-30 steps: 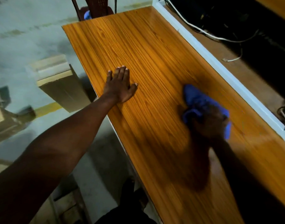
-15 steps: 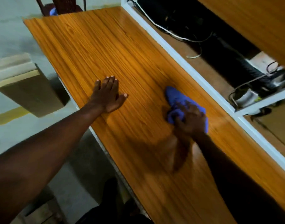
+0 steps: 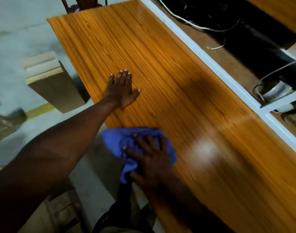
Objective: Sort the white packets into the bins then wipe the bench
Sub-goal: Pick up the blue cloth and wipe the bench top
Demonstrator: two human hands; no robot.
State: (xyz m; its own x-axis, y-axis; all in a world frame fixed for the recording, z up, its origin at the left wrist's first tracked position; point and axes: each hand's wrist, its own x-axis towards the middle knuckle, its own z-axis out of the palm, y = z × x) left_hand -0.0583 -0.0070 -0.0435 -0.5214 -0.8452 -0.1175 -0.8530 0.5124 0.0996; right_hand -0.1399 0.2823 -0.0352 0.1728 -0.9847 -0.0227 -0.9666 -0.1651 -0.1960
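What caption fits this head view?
Right hand presses a blue cloth at the wooden bench's near edge; left hand rests flat.

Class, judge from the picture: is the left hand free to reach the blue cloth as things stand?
Probably yes. The left hand lies flat and empty on the bench, with only bare wood between it and the blue cloth. The right hand presses on the cloth, covering part.
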